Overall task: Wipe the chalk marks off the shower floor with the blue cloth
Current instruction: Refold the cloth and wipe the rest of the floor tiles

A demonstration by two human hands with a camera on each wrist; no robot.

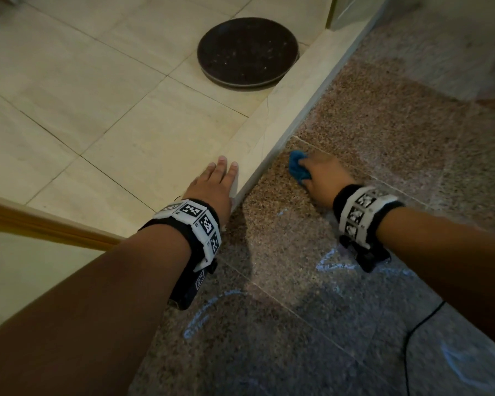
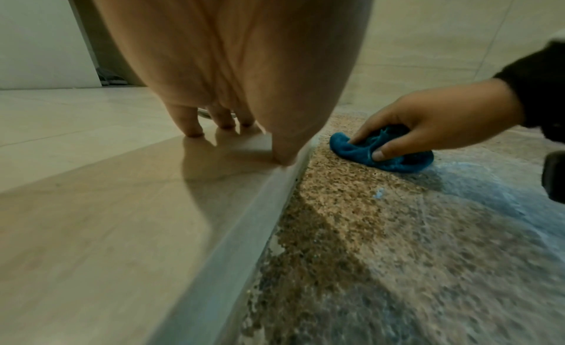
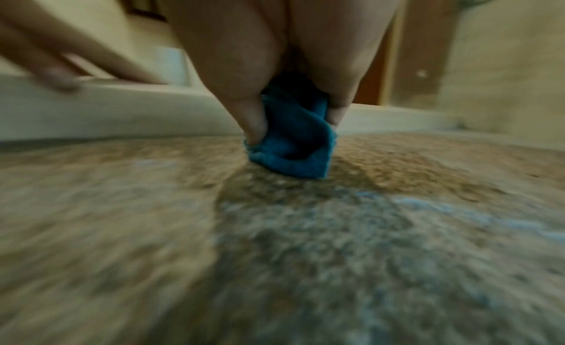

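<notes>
Head view shows your right hand [image 1: 325,174] gripping the bunched blue cloth [image 1: 298,168] on the shower floor [image 1: 383,132] beside the curb [image 1: 272,130], where your left hand [image 1: 212,185] rests flat, fingers straight. Wadded so small, the cloth may smear or skip the chalk marks [image 1: 335,260] nearer you.

Left hand [image 1: 212,184] rests on the curb [image 1: 283,121]; right of it, the cloth [image 1: 297,166] lies on the shower floor [image 1: 383,132].
</notes>
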